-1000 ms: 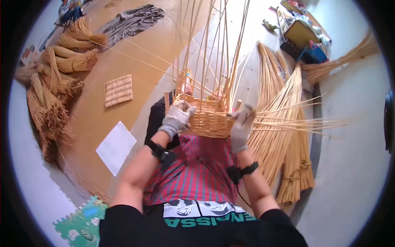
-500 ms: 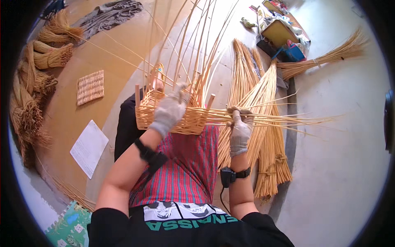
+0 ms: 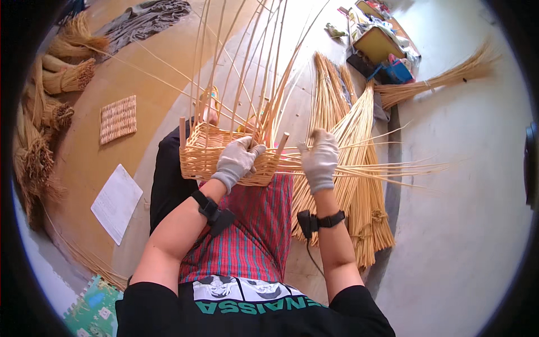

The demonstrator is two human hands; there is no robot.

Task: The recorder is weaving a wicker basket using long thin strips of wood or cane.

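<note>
On my lap rests a partly woven wicker basket, with long upright canes rising from its sides and short wooden pegs at its near corners. My left hand, in a pale glove, grips the basket's near wall, thumb on the rim side. Loose weaving strands run out to the right from the basket's near right corner. Over these strands is my right hand, also gloved, with its thumb apart from the partly curled fingers and nothing visible held in them.
Bundles of cane lie on the floor at right, another bundle beyond. More tied bundles line the left edge. A woven square panel and a white sheet lie at left. A cluttered low table stands far right.
My right hand has let go of the strands and lifted slightly, its thumb now apart. My left hand has moved down from the upright canes onto the basket's near wall.
</note>
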